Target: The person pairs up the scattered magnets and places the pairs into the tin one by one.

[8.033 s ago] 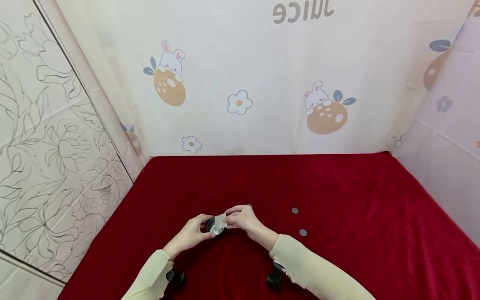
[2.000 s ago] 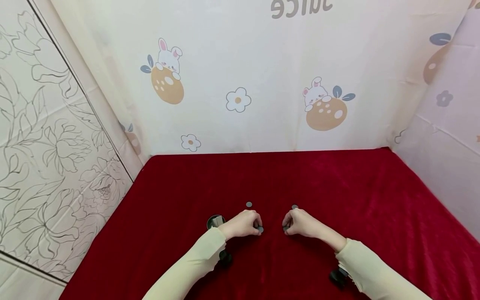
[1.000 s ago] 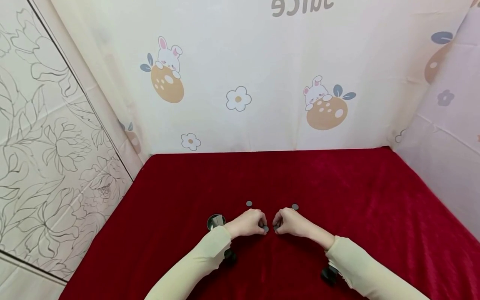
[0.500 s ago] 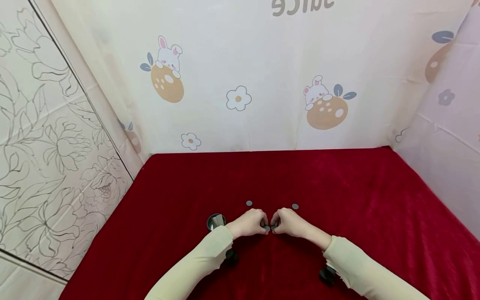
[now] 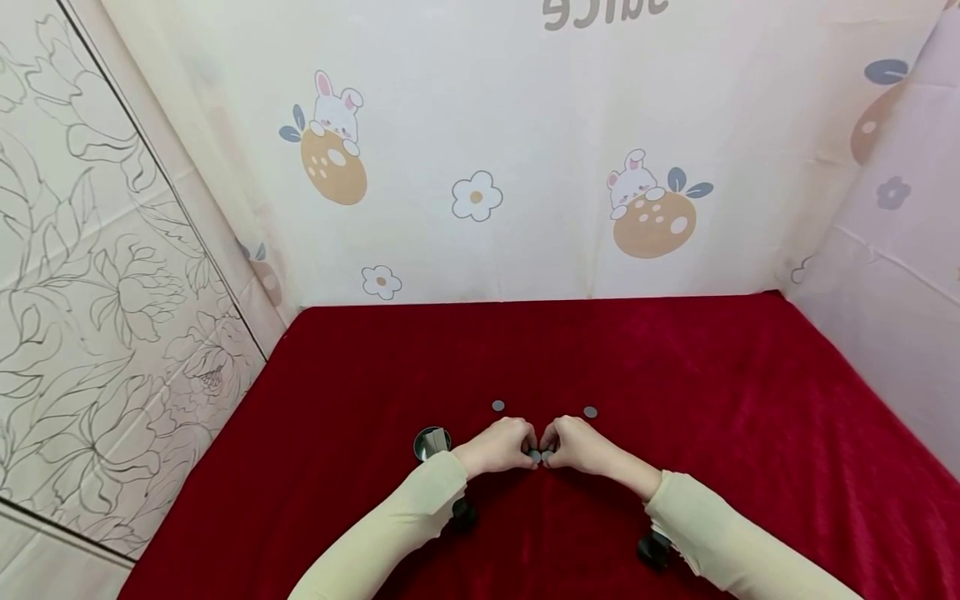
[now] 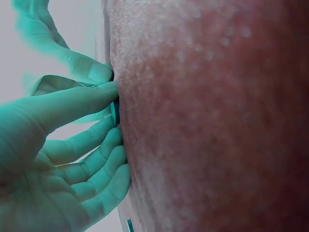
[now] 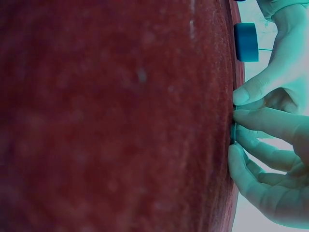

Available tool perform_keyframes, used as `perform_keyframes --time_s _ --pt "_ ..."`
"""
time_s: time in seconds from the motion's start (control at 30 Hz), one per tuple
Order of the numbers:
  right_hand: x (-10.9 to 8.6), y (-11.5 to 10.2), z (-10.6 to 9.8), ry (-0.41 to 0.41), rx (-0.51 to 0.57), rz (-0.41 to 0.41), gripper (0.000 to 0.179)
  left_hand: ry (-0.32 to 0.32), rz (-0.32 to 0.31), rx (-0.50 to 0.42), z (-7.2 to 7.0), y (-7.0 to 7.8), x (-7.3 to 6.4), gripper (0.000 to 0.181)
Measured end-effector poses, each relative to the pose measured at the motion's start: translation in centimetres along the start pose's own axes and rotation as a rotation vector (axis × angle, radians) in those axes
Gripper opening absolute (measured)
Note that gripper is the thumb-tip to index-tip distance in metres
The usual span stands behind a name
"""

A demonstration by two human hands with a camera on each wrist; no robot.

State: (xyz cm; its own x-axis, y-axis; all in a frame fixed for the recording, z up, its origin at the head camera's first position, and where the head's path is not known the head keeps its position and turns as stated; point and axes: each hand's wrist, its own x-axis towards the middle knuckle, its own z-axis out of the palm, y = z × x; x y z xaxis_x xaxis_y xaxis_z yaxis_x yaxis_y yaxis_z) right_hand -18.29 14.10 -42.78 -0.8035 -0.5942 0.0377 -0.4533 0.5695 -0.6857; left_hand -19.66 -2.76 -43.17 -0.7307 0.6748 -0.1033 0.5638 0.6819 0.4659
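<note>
In the head view my left hand (image 5: 498,446) and right hand (image 5: 583,446) meet low over the red cloth. Each pinches a small flat grey disc: the left disc (image 5: 535,456) and the right disc (image 5: 547,457) lie edge to edge. The left wrist view has a thin disc (image 6: 115,112) between thumb and fingertips, right at the cloth. From the right wrist, thumb and fingers close around a disc (image 7: 233,133), seen on edge and mostly hidden. Behind the hands lie a far-left disc (image 5: 498,406) and a far-right disc (image 5: 591,412).
A small round dark tin (image 5: 422,455) with a pale grey block (image 5: 436,440) in it stands just left of my left wrist. Red velvet cloth (image 5: 675,358) covers the table. A printed curtain (image 5: 540,242) hangs along the back edge.
Eight seconds ago the hands were at the tin, with the pale block. Later each hand held a disc, and the hands slid inward until the discs met. The far discs stayed put.
</note>
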Motion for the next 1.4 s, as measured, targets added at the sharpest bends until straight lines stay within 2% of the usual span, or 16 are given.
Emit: perform_keyframes --time_s 0.3,0.67,0.83,1.07,1.3,1.4 --pt "-0.2 0.0 -0.3 -0.025 0.014 0.030 0.014 -0.004 -0.006 -0.087 -0.9 -0.6 -1.1 0.024" --pt "-0.4 0.2 -0.2 -0.028 0.009 0.007 0.019 0.108 0.016 -0.184 -2.0 -2.1 -4.1 0.026" --pt "-0.3 0.3 0.1 -0.022 0.021 -0.001 0.020 0.171 0.001 -0.184 -2.3 -2.4 -5.4 0.029" --pt "-0.1 0.2 0.9 -0.021 -0.030 -0.034 0.021 0.250 -0.008 -0.195 -2.2 -3.3 -7.1 0.036" --pt "0.1 0.2 1.1 -0.052 -0.035 -0.059 0.021 0.286 -0.030 -0.201 -2.2 -4.4 -8.4 0.040" --pt "0.2 0.2 1.0 -0.065 -0.037 -0.075 0.021 0.310 -0.021 -0.201 -2.3 -4.8 -9.0 0.041"
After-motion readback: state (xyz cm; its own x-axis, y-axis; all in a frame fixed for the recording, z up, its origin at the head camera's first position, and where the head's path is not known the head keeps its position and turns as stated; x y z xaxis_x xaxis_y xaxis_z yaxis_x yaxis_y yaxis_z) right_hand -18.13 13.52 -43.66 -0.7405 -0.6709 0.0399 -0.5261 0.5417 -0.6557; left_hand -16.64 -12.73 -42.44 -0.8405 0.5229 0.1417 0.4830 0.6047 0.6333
